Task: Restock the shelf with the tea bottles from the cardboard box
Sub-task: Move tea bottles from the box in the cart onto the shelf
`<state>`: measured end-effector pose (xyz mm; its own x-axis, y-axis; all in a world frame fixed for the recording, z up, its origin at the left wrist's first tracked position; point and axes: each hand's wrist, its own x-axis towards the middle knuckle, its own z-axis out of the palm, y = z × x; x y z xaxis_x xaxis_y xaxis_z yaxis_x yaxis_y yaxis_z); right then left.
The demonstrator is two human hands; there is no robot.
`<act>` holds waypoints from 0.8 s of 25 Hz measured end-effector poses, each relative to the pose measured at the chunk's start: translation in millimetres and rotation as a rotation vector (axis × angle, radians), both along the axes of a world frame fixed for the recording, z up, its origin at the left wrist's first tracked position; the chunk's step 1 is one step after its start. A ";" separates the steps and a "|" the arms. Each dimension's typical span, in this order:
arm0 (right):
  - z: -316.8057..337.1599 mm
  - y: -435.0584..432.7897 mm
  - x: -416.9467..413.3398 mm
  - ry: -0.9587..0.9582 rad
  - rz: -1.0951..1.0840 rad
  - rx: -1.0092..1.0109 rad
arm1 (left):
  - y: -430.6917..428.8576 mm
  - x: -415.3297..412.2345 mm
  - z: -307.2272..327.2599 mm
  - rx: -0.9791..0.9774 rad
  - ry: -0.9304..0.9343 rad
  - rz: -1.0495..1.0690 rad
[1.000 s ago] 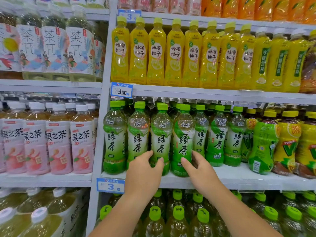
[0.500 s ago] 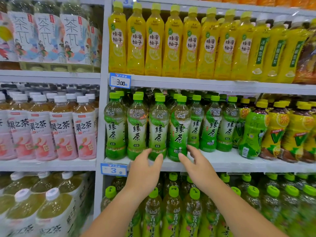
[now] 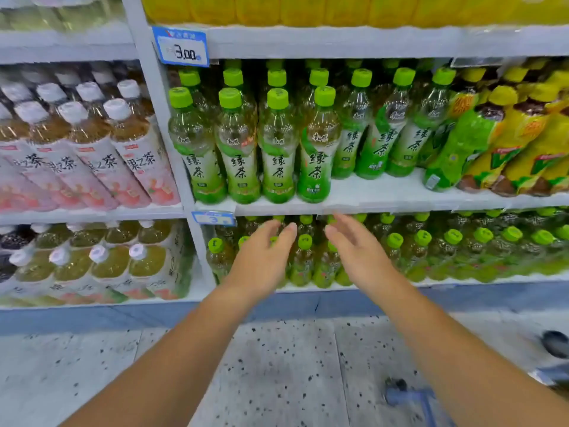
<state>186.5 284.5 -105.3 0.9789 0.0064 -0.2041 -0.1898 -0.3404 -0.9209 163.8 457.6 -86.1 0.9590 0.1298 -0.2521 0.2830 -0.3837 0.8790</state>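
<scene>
Green tea bottles (image 3: 277,155) stand four across along the front lip of the middle shelf (image 3: 400,197), at twelve o'clock from our hands, with more of the same ranked behind them. To their three o'clock the front strip of that shelf is bare, and the bottles there sit further back. We judge the restock to be partly done: one front run is in place, while the open strip looks ready for more. The cardboard box is nowhere in view, so we cannot tell how many bottles remain. Our left hand (image 3: 264,260) and right hand (image 3: 357,254) hang below the shelf edge, in front of the lower shelf's green-capped bottles (image 3: 452,251). The fingers (image 3: 286,232) of both are straight and loosely spread, holding nothing and touching nothing. A second ago both hands were up at the shelf lip, fingertips against the bases of the middle front bottles. Since then they have dropped clear of the row, which stands much as it did. Our view has also tilted down. The speckled floor (image 3: 277,365) now fills the six o'clock half, a blue frame (image 3: 412,396) shows at five o'clock, and the yellow bottles above have nearly slipped out at twelve.
</scene>
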 end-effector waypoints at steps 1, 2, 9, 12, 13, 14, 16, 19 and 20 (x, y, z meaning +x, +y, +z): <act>6.2 -3.2 -10.1 0.028 -0.004 0.014 | -3.4 -8.4 8.7 0.007 0.029 -0.012; 12.1 -8.5 -22.7 0.057 -0.008 0.023 | -7.7 -19.5 16.4 0.007 0.062 -0.029; 51.6 -65.8 -101.7 0.176 -0.116 0.038 | -68.5 -86.6 59.2 -0.102 0.225 -0.171; 67.6 -100.0 -134.3 0.221 -0.200 0.047 | -109.2 -99.8 69.1 -0.135 0.258 -0.279; 72.1 -113.5 -145.7 0.222 -0.238 0.049 | -124.6 -104.4 72.7 -0.136 0.249 -0.315; 76.2 -130.3 -159.2 0.206 -0.281 0.040 | -144.0 -110.1 76.9 -0.143 0.234 -0.352; 83.1 -161.4 -183.2 0.182 -0.347 0.030 | -180.3 -124.7 85.9 -0.166 0.224 -0.418; 89.5 -212.8 -227.1 0.166 -0.502 0.065 | -240.0 -154.2 100.3 -0.199 0.231 -0.524; 90.9 -230.8 -240.3 0.168 -0.536 0.069 | -260.2 -163.4 102.4 -0.199 0.228 -0.550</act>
